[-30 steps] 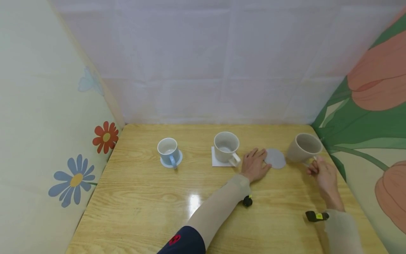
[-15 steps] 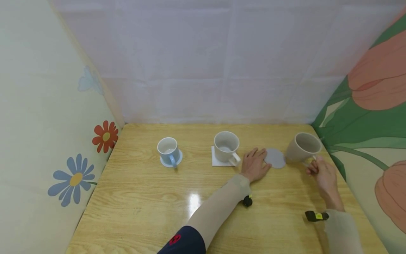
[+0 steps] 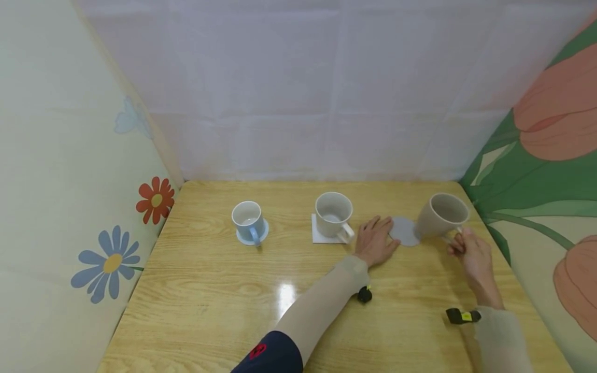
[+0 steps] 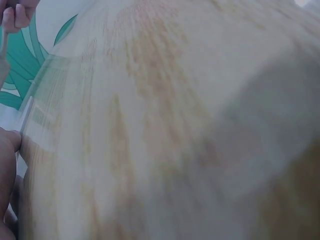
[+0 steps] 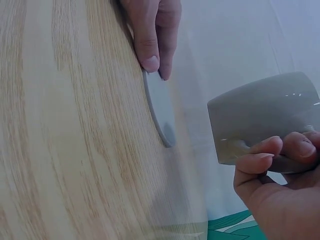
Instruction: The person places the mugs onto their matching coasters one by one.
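Held clear of the table and tilted, a grey-beige mug hangs from my right hand, whose fingers pinch its handle. In the head view the mug's base overlaps the right edge of a round grey coaster; a gap between mug and coaster shows in the right wrist view. My left hand lies low at the coaster's left side, thumb and fingers gripping its edge. The left wrist view catches just part of the left hand and the coaster's thin edge.
Left of my left hand, a white mug stands on a square white coaster. Farther left, a small blue cup stands on a round light-blue coaster. Printed walls border the wooden table, with a white sheet behind.
My right hand has brought the mug slightly left, so that its base now overlaps the coaster's right edge in the head view. The left hand has stayed in place at the coaster.
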